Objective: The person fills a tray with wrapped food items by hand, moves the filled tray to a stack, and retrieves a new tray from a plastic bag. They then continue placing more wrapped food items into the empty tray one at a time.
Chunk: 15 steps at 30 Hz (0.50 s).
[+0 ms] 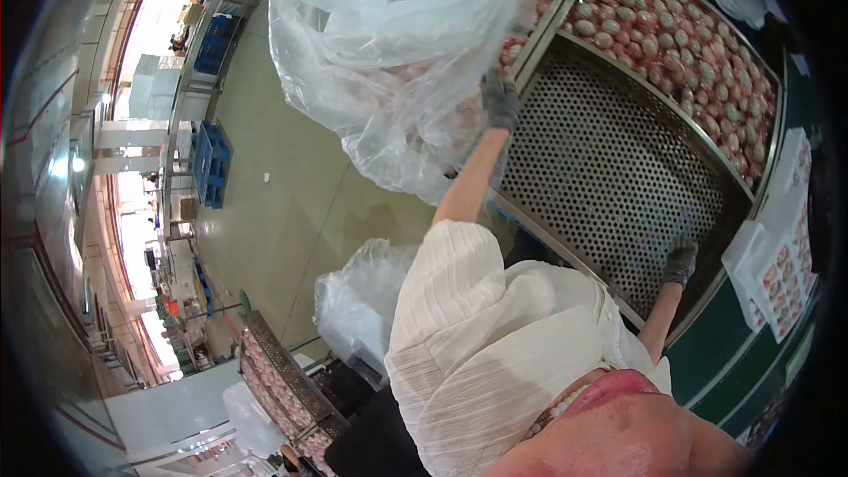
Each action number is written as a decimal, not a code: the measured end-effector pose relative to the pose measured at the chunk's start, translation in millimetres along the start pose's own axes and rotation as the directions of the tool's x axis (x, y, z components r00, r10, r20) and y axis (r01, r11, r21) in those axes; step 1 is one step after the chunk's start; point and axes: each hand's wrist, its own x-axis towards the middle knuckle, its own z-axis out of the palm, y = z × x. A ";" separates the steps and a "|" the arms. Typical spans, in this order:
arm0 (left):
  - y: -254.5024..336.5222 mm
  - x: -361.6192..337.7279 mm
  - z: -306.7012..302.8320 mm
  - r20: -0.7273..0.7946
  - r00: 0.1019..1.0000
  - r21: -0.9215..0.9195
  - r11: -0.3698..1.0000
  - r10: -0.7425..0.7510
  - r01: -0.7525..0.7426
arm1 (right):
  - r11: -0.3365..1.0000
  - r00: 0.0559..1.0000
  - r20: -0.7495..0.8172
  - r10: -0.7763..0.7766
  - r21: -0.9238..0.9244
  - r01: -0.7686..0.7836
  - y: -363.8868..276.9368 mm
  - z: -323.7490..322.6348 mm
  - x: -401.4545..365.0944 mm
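My left hand [500, 102], in a dark grey glove, is closed at the edge of a large clear plastic bag [380, 62], beside the metal divider of a steel trough. Reddish contents show faintly through the bag. My right hand [680, 263], gloved too, rests in the lower right corner of the perforated metal tray [609, 150], its fingers stretched out with nothing seen in them. Many pale, mottled round pieces [680, 44] in reddish liquid lie in the compartment beyond the perforated tray. More of them lie at the top, behind the bag.
Printed sheets [777, 274] lie on the green surface at the right. Another clear bag [362, 300] is to the left of my body. A second trough [283, 371] of reddish pieces stands at the lower left. Blue pallets [210, 163] are on the floor farther off.
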 end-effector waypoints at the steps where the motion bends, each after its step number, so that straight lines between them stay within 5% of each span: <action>1: -2.4 31.0 -16.4 0.008 1.000 -0.003 1.000 0.013 -0.013 | 0.997 0.976 0.210 0.061 0.029 -0.068 16.1 2.3 10.3; 2: -10.2 59.6 -22.4 -0.043 0.997 0.048 0.997 0.062 -0.060 | 0.998 0.974 0.220 0.058 0.022 -0.064 28.6 16.3 11.4; 5: -55.1 132.7 -30.0 -0.076 0.990 0.196 0.975 0.120 -0.103 | 0.988 0.813 0.568 0.131 -0.011 -0.151 73.9 91.3 6.1; 6: -71.5 153.4 -31.6 -0.037 0.993 0.287 0.953 0.116 -0.100 | 0.986 0.967 0.207 0.146 -0.107 -0.126 76.3 147.4 -40.9; 7: -88.0 178.3 -32.8 -0.049 0.992 0.286 0.953 0.116 -0.097 | 0.987 0.966 0.218 0.142 -0.110 -0.121 81.8 182.4 -63.9; 11: -109.1 264.1 -75.1 -0.069 0.921 -0.026 0.924 -0.382 0.381 | 0.958 0.995 0.051 0.089 -0.277 -0.072 102.5 231.7 -89.7; 12: -113.7 283.8 -87.7 -0.061 0.926 -0.031 0.928 -0.373 0.372 | 0.961 0.930 0.339 0.144 -0.271 -0.050 106.4 220.1 -71.2; 13: -117.4 305.2 -96.6 -0.018 0.831 -0.287 0.799 -0.557 0.529 | 0.967 0.781 0.599 0.177 -0.255 -0.023 110.5 213.5 -61.7; 15: -117.7 358.2 -108.2 0.240 0.583 -0.664 0.307 -0.776 0.682 | 0.956 0.865 0.492 0.097 -0.288 0.057 109.9 224.6 -78.7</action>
